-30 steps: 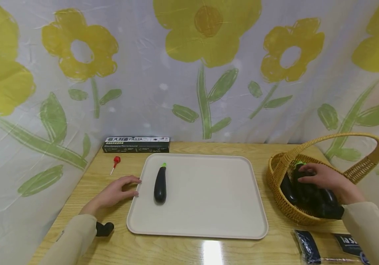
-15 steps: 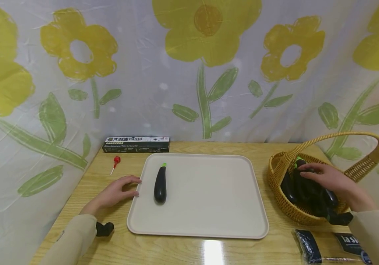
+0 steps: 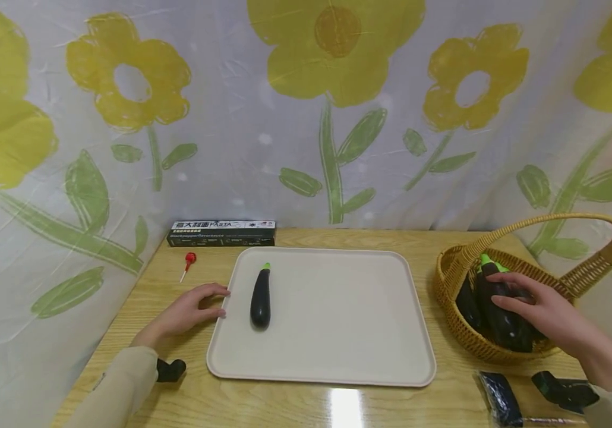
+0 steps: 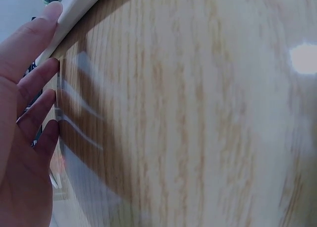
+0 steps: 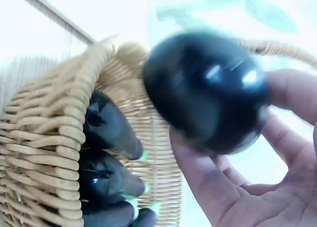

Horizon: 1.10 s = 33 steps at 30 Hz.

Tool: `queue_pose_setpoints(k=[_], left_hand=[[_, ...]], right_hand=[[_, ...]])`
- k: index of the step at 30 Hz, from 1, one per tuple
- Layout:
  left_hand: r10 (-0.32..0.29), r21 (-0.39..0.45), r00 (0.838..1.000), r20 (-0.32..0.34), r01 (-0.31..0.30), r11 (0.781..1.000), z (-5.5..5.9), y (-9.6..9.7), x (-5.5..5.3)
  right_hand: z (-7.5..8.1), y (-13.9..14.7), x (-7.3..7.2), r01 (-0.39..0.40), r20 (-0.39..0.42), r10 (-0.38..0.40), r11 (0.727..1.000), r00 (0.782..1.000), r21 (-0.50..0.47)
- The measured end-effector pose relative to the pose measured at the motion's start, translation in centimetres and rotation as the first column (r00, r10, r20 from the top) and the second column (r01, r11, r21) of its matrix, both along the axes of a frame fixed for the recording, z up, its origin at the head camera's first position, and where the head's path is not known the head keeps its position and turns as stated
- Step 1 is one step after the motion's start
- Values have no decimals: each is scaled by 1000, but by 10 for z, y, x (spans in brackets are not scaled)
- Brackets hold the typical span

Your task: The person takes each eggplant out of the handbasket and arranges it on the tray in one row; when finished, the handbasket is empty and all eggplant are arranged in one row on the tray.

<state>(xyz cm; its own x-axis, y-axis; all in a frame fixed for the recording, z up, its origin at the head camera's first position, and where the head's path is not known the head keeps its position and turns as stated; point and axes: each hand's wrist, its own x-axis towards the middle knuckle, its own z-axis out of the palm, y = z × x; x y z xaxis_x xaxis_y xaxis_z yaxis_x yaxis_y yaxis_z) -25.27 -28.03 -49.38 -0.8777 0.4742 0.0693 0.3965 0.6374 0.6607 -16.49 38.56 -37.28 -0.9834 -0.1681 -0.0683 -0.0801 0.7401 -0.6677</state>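
My right hand [image 3: 546,309] grips a dark, glossy eggplant [image 3: 500,315] with a green stem, at the wicker basket [image 3: 447,324] on the right. In the right wrist view the held eggplant [image 5: 203,93] shows its rounded end, with thumb and fingers around it. Several other eggplants [image 5: 106,175] lie inside the basket below. On the left, my left hand [image 3: 196,306] rests with fingers extended at the left rim of the cream tray [image 3: 338,321]. One eggplant [image 3: 261,300] lies on the tray's left part, stem pointing away. The left wrist view has the thumb [image 4: 37,36] against the tray rim.
Behind the tray's left corner stands a black pasta box [image 3: 221,241], with a red lollipop [image 3: 189,261] in front of it. Dark plastic packaging [image 3: 501,398] lies before the basket. The basket's tall handle [image 3: 552,219] arches over its opening. A flowered curtain [image 3: 231,172] hangs behind the table.
My right hand has taken hold of an eggplant in the basket and drawn it slightly up and towards me, with the wrist further back. The left hand has stayed at the tray's rim.
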Motion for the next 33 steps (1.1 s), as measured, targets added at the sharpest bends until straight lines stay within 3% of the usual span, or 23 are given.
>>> queue_pose_setpoints(k=[6, 14, 20, 23, 27, 33], left_hand=[[-1, 9, 1000, -11, 1, 1000, -1, 0, -1], [0, 7, 1000, -4, 0, 1000, -1, 0, 0], [5, 4, 1000, -9, -5, 1000, 0, 1, 1], [5, 4, 1000, -17, -5, 1000, 1, 1, 1], [5, 9, 1000, -8, -5, 1000, 2, 0, 1], [-2, 11, 1000, -3, 2, 1000, 0, 0, 0]], right_hand=[[4, -9, 21, 5, 41, -4, 1000, 999, -7], [2, -19, 44, 9, 28, -10, 999, 1000, 53], [4, -27, 53, -105, 22, 106, 994, 994, -13], [6, -34, 53, -157, 42, 162, 983, 986, -94], [7, -52, 50, -154, 106, 182, 961, 978, -229], [-3, -91, 32, -79, 109, 105, 972, 988, -220]])
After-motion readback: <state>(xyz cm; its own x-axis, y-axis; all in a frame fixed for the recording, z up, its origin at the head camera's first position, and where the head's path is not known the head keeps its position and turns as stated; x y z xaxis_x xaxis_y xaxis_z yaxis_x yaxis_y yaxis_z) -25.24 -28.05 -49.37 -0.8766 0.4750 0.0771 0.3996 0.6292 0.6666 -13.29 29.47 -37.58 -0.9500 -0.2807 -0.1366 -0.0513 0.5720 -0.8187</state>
